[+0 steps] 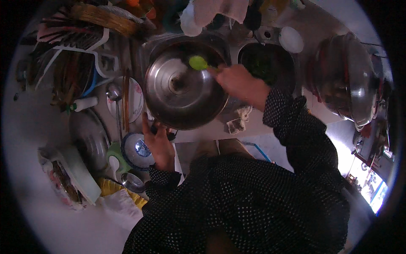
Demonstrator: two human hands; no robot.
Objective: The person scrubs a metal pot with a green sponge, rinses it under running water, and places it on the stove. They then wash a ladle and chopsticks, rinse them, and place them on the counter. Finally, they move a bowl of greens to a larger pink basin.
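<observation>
My right hand is closed around the handle of a bright green utensil; whether that is a brush or a scrubber I cannot tell. Its head lies over the inside of a large round metal pan, which rests in the left sink basin. A dark patch marks the pan's middle. At the pan's near left rim is my left hand, fingers spread, beside a dark handle partly hidden by the fingers. How firmly it touches the handle is unclear. Dark green leaves lie in the right basin.
Left of the sink are a white plate with a ladle and chopsticks, a blue-rimmed bowl, a metal lid and a small metal bowl. A netted cloth lies at the front edge; a large metal pot stands right.
</observation>
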